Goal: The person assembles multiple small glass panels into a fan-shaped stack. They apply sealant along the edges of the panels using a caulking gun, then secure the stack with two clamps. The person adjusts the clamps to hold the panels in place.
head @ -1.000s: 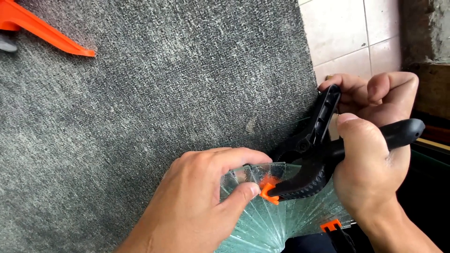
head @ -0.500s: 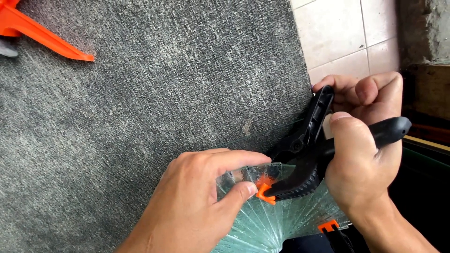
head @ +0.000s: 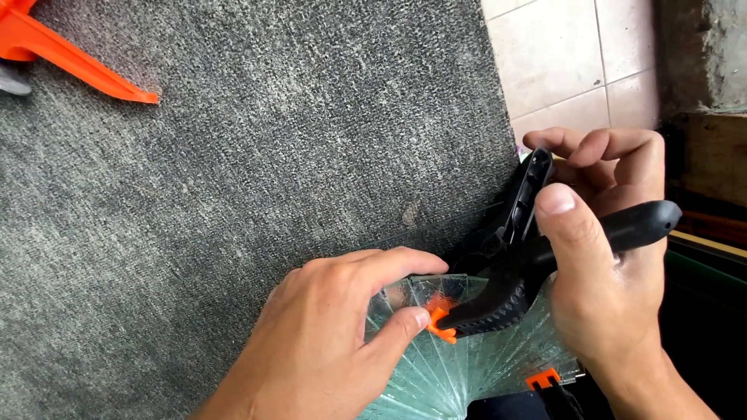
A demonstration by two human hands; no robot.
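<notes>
From the head camera, looking down: the right hand (head: pixel 603 264) is wrapped around the two black handles of a spring clamp (head: pixel 513 264), thumb on top, fingers curled over the far handle, squeezing them. The clamp sits at about four o'clock in the view, its nose pointing toward seven o'clock. Its orange-tipped jaws sit at the edge of a stack of clear glass pieces (head: pixel 459 365), which fan out at about five o'clock near the bottom edge; whether the jaws are biting the glass or only meeting it, I cannot tell.

The left hand (head: pixel 334 342) comes in from six o'clock, fingers closed together on the top of the glass stack, thumb tip pressing just beside the orange jaw pad.

All of this rests over a grey carpet (head: pixel 272 155). At ten o'clock, well apart, lies an orange clamp handle (head: pixel 70 66). Pale floor tiles (head: pixel 560 54) show at one o'clock.
</notes>
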